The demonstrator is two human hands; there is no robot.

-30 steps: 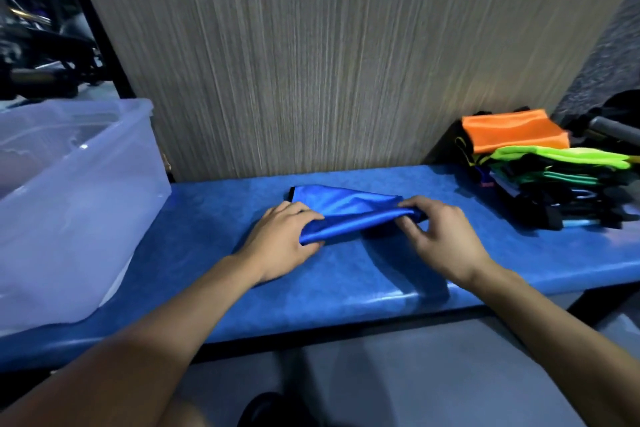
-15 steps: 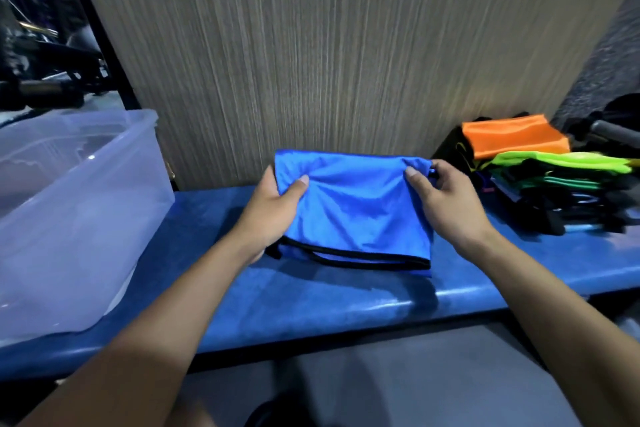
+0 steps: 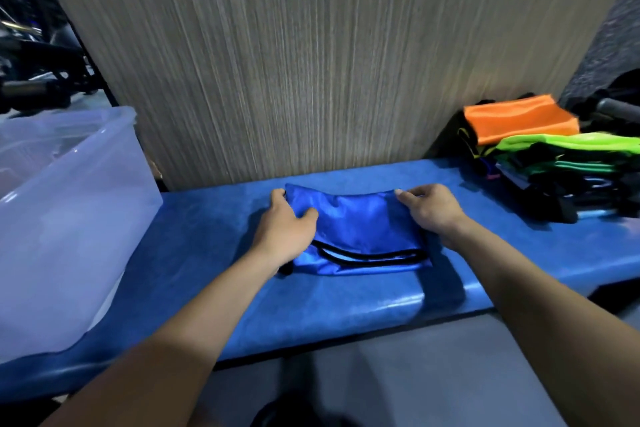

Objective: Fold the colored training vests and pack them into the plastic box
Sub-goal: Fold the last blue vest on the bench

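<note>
A folded blue vest (image 3: 360, 225) with black trim lies on the blue worktop (image 3: 214, 253), close to the striped grey-brown wall panel (image 3: 311, 55) that rises behind it. The person holds the vest at both ends. The left hand (image 3: 285, 225) grips its left end, thumb lying on top of the cloth and fingers curled round the far corner. The right hand (image 3: 431, 211) grips the right end, fingers bent over the upper corner and the heel of the hand down near the trim. The two hands are apart, with the width of the vest between them. The black trim runs in a curve along the near edge of the vest.

On the left stands a clear plastic box (image 3: 69, 204), its rim open to the top; its inside is too hazy to read. It sits well apart from the vest. At the right end of the worktop is a stack of vests (image 3: 554, 163), with an orange one (image 3: 519, 118) on top at the back, a bright green one (image 3: 568, 142) just below and in front of it, and darker layers under those.
</note>
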